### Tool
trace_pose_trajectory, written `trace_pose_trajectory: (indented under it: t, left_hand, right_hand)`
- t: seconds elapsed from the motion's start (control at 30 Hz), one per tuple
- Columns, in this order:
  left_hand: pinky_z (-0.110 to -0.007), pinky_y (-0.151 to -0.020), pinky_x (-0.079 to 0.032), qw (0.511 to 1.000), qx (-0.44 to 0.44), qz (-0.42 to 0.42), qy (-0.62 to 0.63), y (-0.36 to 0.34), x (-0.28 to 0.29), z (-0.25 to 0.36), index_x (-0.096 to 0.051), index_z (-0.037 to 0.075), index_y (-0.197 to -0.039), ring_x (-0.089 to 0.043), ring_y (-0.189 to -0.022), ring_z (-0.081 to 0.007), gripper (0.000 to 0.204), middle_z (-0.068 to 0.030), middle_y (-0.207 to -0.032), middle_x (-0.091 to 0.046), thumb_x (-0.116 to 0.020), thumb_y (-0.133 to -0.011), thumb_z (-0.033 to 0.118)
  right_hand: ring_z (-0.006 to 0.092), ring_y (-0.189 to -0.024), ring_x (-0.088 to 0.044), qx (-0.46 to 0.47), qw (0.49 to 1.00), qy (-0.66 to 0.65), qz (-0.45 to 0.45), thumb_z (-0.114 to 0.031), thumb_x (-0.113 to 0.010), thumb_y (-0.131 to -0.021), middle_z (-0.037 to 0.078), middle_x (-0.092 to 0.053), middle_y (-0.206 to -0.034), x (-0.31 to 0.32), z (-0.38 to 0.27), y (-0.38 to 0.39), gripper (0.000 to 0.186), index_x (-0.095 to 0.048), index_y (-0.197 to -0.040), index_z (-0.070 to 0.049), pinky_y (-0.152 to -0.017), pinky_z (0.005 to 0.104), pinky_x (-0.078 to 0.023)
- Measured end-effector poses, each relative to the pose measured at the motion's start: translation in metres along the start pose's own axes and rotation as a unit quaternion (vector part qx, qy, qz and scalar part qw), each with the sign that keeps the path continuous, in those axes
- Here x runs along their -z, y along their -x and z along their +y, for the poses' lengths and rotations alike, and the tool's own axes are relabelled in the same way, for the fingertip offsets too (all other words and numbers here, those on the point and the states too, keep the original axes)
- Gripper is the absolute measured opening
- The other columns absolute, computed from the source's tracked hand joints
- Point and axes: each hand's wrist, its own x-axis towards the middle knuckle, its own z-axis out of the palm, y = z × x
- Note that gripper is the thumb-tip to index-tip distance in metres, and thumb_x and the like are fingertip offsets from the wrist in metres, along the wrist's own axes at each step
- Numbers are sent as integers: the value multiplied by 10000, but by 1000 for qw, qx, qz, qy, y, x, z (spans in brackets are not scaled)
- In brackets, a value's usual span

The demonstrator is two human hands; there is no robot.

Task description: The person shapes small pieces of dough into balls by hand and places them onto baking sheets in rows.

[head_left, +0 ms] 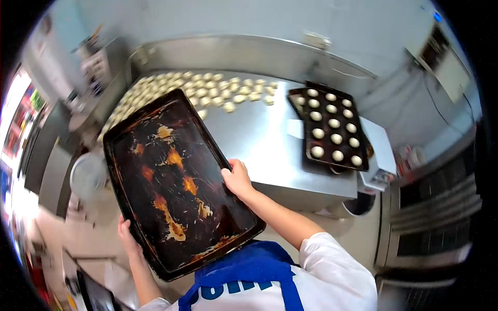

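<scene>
A dark, worn baking tray (184, 223) with orange-brown greasy patches is tilted in front of me, between my two hands. My left hand (128, 237) holds its left edge low down, and my right hand (237, 179) grips the right edge, thumb on the rim. Beyond it, many small pale dough pieces (228, 107) lie on a steel worktable (259, 140). At the right end of the table, another dark tray (326, 122) holds rows of round dough balls, stacked over at least one more tray.
A steel backsplash (244, 49) runs behind the table. A white box-shaped appliance (376, 142) stands at its right, a dark bin (359, 206) below. A pale bucket (85, 175) is on the left, near grey counters (54, 199). A dark rack-like fixture (420, 217) stands at the right.
</scene>
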Motion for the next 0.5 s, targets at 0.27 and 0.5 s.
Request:
trace_pose_trajectory:
  t: [0.27,0.5]
  left_hand:
    - [-294,-844,-527,968,63,-231,-77,-68,-17,132,-600,-19,-1352,-656,-946,-169,491,-87,-1096,-704,-632,-893,155]
    - [-330,-940,-469,873,77,-439,-197,-159,-73,82,-682,-20,-1142,-595,-1051,-186,375,-74,-1088,-645,-668,-850,215]
  right_hand:
    - [281,-968,-661,-83,950,-112,281,-126,-619,-845,181,-704,-1039,7,-38,193,320,-671,-1094,68,-877,378,-522]
    - [169,-851,-652,-171,864,-234,411,-59,-563,-893,59,-698,-922,-75,-16,235,278,-634,-1135,59,-778,324,-522]
